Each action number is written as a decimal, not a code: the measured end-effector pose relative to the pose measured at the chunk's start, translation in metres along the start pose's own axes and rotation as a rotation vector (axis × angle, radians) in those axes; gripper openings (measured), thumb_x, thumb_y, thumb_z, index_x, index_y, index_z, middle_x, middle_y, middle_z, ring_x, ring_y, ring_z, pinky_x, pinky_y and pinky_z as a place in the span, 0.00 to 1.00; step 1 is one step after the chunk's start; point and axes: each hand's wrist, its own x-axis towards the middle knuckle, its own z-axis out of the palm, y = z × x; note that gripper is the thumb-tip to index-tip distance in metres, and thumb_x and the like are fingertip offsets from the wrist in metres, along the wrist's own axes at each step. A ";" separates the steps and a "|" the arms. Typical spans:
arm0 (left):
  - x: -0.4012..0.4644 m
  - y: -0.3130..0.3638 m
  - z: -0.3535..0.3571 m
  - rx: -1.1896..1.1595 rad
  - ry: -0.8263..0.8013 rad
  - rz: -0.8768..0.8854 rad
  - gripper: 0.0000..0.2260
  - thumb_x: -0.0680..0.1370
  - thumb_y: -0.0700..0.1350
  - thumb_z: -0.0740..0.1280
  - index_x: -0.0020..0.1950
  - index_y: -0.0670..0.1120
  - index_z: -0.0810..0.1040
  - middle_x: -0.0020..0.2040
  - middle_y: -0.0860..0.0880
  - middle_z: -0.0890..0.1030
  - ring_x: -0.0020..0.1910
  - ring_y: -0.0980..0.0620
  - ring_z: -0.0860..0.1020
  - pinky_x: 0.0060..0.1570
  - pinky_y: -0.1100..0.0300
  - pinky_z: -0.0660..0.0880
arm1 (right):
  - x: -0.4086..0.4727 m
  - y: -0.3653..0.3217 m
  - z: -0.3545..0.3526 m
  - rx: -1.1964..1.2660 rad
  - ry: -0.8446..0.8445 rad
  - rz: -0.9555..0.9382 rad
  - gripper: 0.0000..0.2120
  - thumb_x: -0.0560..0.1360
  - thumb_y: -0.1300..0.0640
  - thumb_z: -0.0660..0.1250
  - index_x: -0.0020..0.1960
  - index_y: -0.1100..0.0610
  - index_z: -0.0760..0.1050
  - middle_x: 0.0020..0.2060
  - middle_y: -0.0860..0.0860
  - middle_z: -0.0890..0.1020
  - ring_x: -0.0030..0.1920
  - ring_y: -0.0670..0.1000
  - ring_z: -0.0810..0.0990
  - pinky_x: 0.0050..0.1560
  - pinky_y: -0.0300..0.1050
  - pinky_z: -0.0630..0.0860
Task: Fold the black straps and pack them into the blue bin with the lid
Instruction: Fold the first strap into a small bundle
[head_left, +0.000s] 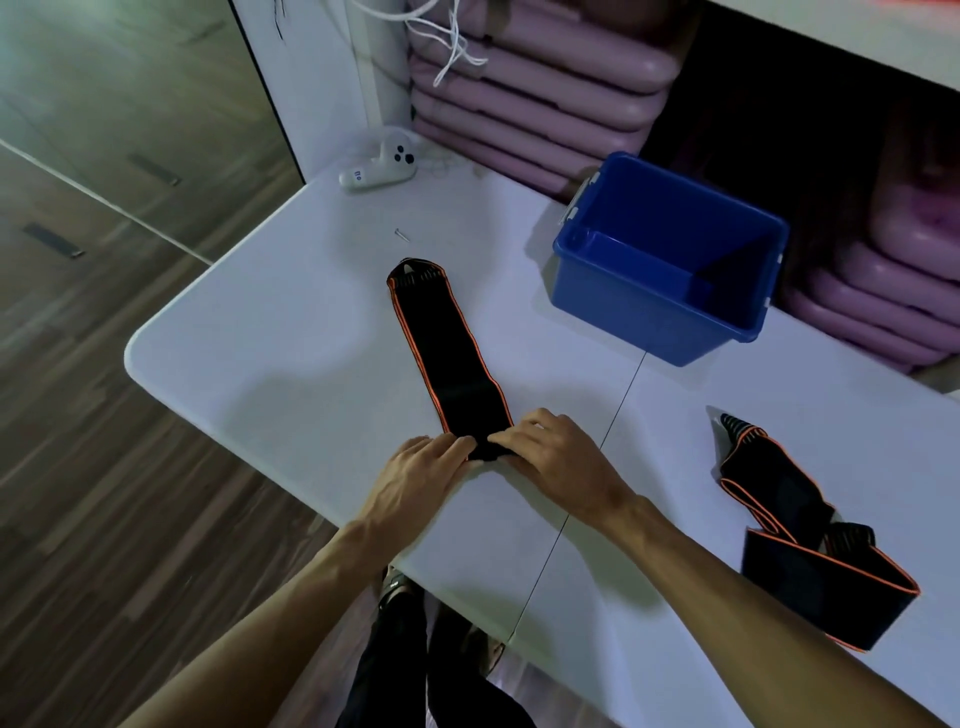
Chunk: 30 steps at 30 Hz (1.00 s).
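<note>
Clearly, from the head camera, the strap (448, 358) lies stretched flat on the white table (270, 338) so it can be folded from its near end. Both the left hand (415, 475) and the right hand (558, 457) pinch that end, probably to start the first fold. A second strap (810, 540) waits crumpled to the right. The blue bin (670, 260) stands open and looks empty beyond them, within reach for packing; no lid shows.

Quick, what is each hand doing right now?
Left hand: pinching the strap at its near end.
Right hand: pinching the same end.
</note>
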 end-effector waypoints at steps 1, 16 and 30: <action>-0.002 -0.001 0.000 -0.002 -0.001 0.012 0.25 0.84 0.55 0.44 0.57 0.44 0.76 0.49 0.47 0.83 0.46 0.46 0.82 0.51 0.55 0.77 | -0.001 0.000 0.001 -0.029 0.004 -0.017 0.13 0.76 0.63 0.70 0.59 0.56 0.80 0.49 0.46 0.85 0.49 0.53 0.79 0.39 0.47 0.74; -0.022 -0.008 0.022 -0.009 -0.134 -0.067 0.14 0.78 0.43 0.66 0.60 0.46 0.66 0.75 0.45 0.65 0.76 0.46 0.57 0.70 0.41 0.64 | -0.010 -0.006 0.009 0.115 -0.187 -0.013 0.25 0.72 0.66 0.72 0.68 0.59 0.75 0.67 0.54 0.77 0.69 0.54 0.74 0.63 0.50 0.75; 0.092 -0.051 0.011 0.038 -0.229 -0.295 0.33 0.79 0.62 0.41 0.79 0.45 0.47 0.80 0.44 0.44 0.78 0.46 0.42 0.76 0.48 0.44 | -0.009 -0.011 0.012 0.054 -0.141 -0.053 0.24 0.66 0.65 0.74 0.62 0.54 0.80 0.62 0.50 0.82 0.63 0.51 0.79 0.46 0.46 0.78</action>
